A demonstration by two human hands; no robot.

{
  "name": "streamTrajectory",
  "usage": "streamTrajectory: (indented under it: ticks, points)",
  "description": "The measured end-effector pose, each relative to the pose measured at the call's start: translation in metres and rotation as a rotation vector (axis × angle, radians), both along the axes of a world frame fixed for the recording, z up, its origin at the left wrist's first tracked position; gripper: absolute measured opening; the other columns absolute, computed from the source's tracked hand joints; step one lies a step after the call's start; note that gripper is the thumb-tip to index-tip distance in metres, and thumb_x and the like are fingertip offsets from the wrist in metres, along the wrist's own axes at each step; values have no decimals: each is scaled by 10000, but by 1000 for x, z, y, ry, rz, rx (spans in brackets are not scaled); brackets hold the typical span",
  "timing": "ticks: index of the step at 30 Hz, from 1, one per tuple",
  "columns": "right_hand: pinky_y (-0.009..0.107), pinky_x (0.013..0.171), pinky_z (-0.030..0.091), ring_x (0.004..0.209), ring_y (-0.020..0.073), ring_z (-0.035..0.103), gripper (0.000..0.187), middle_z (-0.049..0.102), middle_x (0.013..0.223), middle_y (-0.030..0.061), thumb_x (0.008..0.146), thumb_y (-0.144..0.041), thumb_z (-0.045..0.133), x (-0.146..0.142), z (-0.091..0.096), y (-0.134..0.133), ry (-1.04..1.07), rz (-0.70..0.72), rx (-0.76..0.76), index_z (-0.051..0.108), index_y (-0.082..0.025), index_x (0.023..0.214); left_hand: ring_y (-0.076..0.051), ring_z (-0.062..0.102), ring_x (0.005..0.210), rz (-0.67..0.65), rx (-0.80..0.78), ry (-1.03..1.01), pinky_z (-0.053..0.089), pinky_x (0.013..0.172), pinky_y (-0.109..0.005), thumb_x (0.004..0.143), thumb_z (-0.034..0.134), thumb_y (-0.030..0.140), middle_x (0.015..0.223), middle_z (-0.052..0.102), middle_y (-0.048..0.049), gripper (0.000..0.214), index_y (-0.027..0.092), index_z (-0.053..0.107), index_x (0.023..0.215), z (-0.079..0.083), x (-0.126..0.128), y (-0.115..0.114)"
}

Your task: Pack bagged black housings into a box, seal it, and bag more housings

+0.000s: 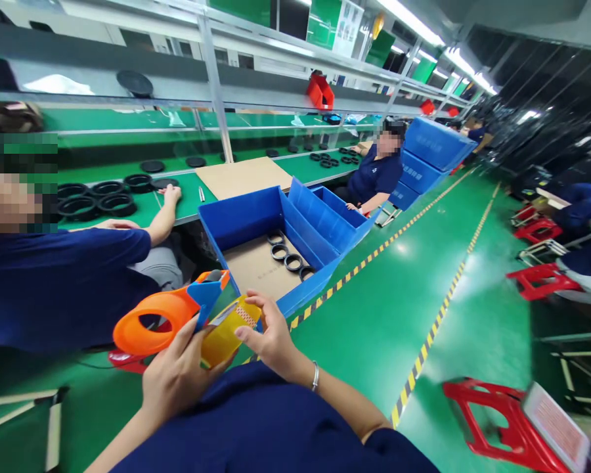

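Observation:
My left hand [175, 374] grips an orange and blue tape dispenser [162, 318] from below. A yellowish roll of tape [224, 335] sits in the dispenser. My right hand [270, 335] is closed on the roll, its fingertips pinching the tape end near the top. Both hands are over my lap, in front of an open blue plastic box [256, 223] with several black rings [285, 253] on a cardboard liner inside.
A co-worker in dark blue sits at left, one hand on the green bench [187, 200] with several black rings. Another person sits farther along by stacked blue boxes [433, 154]. Red stools [502, 420] stand on the green floor at right.

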State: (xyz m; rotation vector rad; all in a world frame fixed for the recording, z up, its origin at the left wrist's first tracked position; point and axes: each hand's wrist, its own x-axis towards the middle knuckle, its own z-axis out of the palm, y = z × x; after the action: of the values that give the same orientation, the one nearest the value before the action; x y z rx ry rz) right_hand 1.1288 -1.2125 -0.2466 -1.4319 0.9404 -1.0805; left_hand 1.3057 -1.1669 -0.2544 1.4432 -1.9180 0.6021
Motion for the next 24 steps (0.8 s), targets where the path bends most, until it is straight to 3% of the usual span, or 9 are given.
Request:
streamTrajectory:
  ticks: [4,8,14,16,20,24]
  points:
    - [332,1150,395,1278,171,540,415,557,1362,69,804,-361,756,1,0,0,-42,7,-34,605,-209,1159,-230,690,616,6,0,6,451,463,-324,917,585,463,993,757,-130,348,159,667,1065,-1,2,1]
    - [342,1143,403,1271,183,549,413,564,1351,79,796,-392,760,1,-6,-1,-62,-6,8,619,-206,1136,-253,699,686,-27,113,114,486,525,-353,916,563,489,1033,741,-103,347,227,642,1129,-11,2,1]
    - [380,1114,429,1253,233,547,441,535,1355,117,738,-493,772,-5,-24,-6,-94,48,164,608,-179,1001,-197,715,670,25,77,40,533,590,-275,896,579,506,1040,756,-132,406,147,687,1050,-22,-7,4]
    - [387,1102,443,1246,240,548,451,530,1354,119,731,-513,769,-7,-30,-8,-106,49,208,579,-180,969,-196,728,704,33,120,47,552,629,-258,901,554,451,1065,759,-145,378,140,707,1052,-21,-11,2]
    - [400,1109,448,1286,256,530,611,455,1446,136,697,-530,799,-11,-39,-13,-162,37,248,554,-206,1154,-209,745,755,23,120,60,569,642,-261,921,514,371,1095,758,-162,335,131,708,1050,-15,-18,-4]
    - [390,1062,483,1240,253,560,550,500,1395,135,715,-538,786,-8,-37,-12,-169,36,232,576,-206,1100,-215,736,698,31,72,38,572,623,-279,934,491,390,1001,768,-167,343,130,705,999,-8,-18,-4]
